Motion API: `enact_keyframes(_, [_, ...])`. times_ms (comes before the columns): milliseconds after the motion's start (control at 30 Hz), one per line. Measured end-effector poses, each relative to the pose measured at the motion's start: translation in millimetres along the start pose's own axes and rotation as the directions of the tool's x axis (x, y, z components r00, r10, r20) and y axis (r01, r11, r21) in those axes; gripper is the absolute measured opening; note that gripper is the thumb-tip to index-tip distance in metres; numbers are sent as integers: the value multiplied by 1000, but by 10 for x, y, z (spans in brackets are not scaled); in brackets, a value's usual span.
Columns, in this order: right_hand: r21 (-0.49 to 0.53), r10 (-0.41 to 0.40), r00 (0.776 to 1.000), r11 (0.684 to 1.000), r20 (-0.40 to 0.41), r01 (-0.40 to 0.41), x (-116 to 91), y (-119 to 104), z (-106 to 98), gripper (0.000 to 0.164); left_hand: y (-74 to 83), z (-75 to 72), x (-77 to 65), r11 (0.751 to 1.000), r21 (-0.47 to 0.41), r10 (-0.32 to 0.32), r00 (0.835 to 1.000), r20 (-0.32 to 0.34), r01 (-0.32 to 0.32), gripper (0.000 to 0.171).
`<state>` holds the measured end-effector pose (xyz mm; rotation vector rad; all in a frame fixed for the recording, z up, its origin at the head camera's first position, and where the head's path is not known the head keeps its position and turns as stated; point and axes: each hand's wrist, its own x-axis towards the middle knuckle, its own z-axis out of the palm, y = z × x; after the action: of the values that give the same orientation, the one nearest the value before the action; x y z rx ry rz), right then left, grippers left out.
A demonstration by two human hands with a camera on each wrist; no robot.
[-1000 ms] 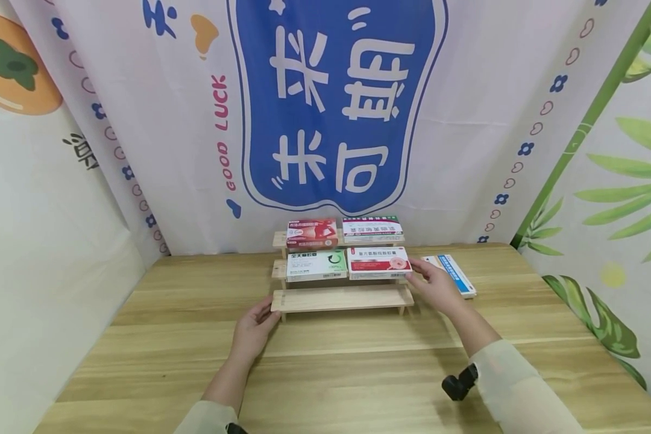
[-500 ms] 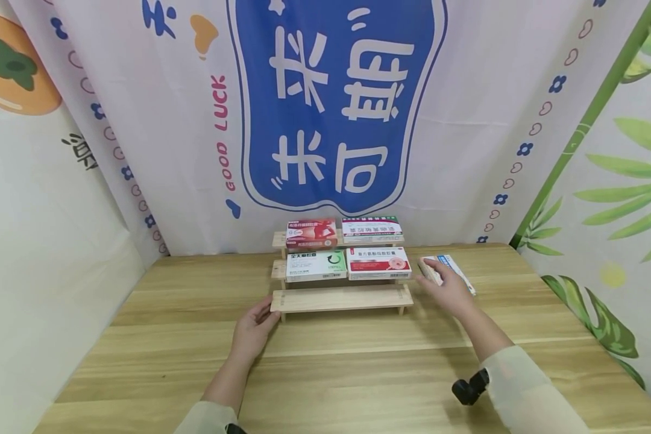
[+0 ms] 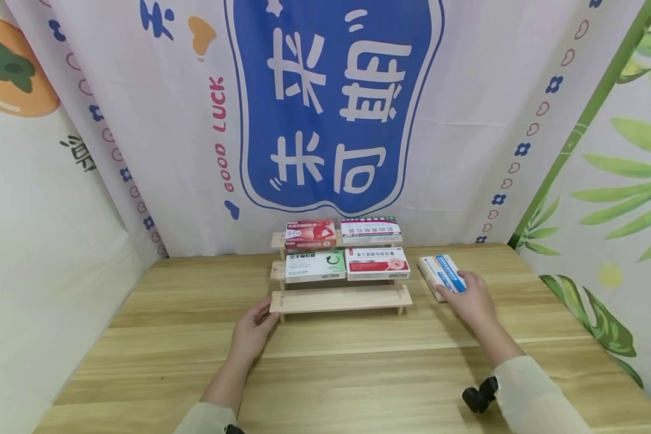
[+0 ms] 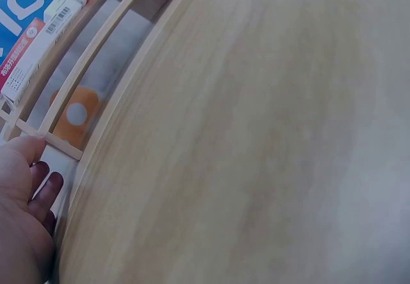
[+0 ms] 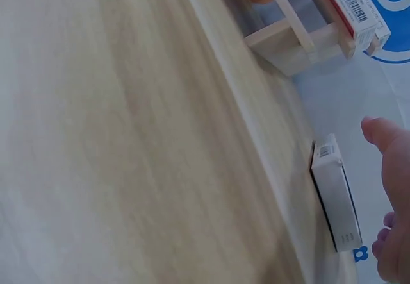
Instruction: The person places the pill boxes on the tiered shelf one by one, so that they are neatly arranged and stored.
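A three-tier wooden display rack (image 3: pixel 340 299) stands on the table, its lowest shelf bare. My left hand (image 3: pixel 252 334) holds the left end of that shelf; in the left wrist view, the thumb (image 4: pixel 29 148) lies at the rack's end. To the right of the rack, a blue-and-white medicine box (image 3: pixel 438 276) lies flat on the table. My right hand (image 3: pixel 474 302) is over its near right end, thumb and fingers spread. The right wrist view shows the thumb (image 5: pixel 379 133) extended above the box (image 5: pixel 336 197), with a gap between them.
On the middle shelf lie a green-and-white box (image 3: pixel 314 266) and a red-and-white box (image 3: pixel 377 264). A red box (image 3: pixel 310 234) and a purple-and-white box (image 3: pixel 371 229) occupy the top shelf. Behind the table (image 3: pixel 195 313) hangs a printed cloth (image 3: pixel 450 150).
My right hand has left the right side of the rack and moved right, over the blue-and-white medicine box. The left hand stays at the shelf's end.
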<state>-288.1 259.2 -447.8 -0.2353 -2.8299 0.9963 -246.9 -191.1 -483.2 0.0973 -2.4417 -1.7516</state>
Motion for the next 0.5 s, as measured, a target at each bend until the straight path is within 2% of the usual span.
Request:
enact_keyframes(300, [-31, 86, 996, 996, 13, -85, 0, 89, 125, 95, -7, -3, -2, 1000, -7, 2, 1000, -3, -2, 48])
enact_keyframes(500, [-28, 120, 992, 992, 25, -119, -20, 117, 182, 95, -1, -2, -3, 1000, -2, -8, 1000, -5, 8, 48])
